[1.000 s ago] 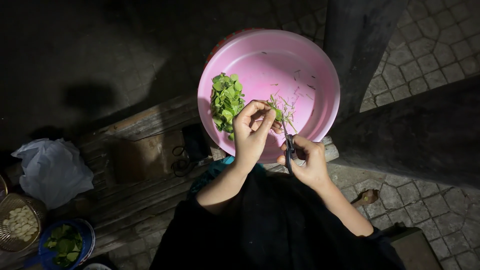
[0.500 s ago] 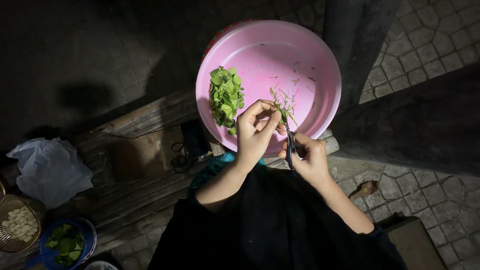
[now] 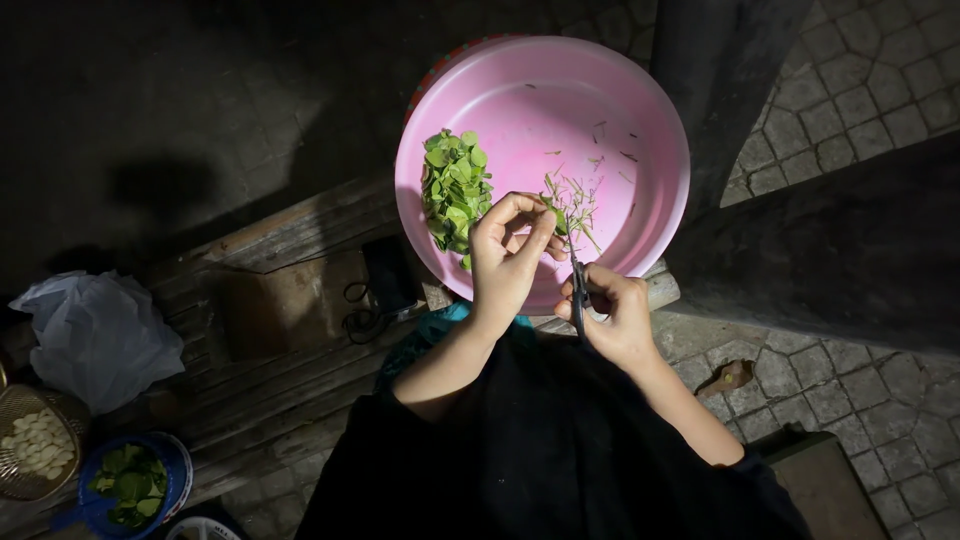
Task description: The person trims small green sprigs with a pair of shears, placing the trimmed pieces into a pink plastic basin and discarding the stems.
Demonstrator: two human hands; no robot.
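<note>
A pink plastic basin (image 3: 640, 120) rests on a wooden bench, with a heap of small green leaves (image 3: 452, 188) at its left side and thin cut stems scattered near its middle. My left hand (image 3: 508, 262) pinches a sprig of thin green stems (image 3: 568, 208) over the basin's near rim. My right hand (image 3: 618, 318) grips dark scissors (image 3: 578, 285), their blades pointing up at the base of the sprig. Black sleeves cover my lap below.
A worn wooden bench (image 3: 290, 300) runs left of the basin. On the left lie a white plastic bag (image 3: 95, 335), a woven basket of pale pieces (image 3: 35, 440) and a blue bowl of green leaves (image 3: 132, 483). Paved stone ground lies on the right.
The view shifted slightly, so the basin sits a little higher. Both hands stay over the near rim with the sprig and scissors; my left fingers shifted a little on the stems.
</note>
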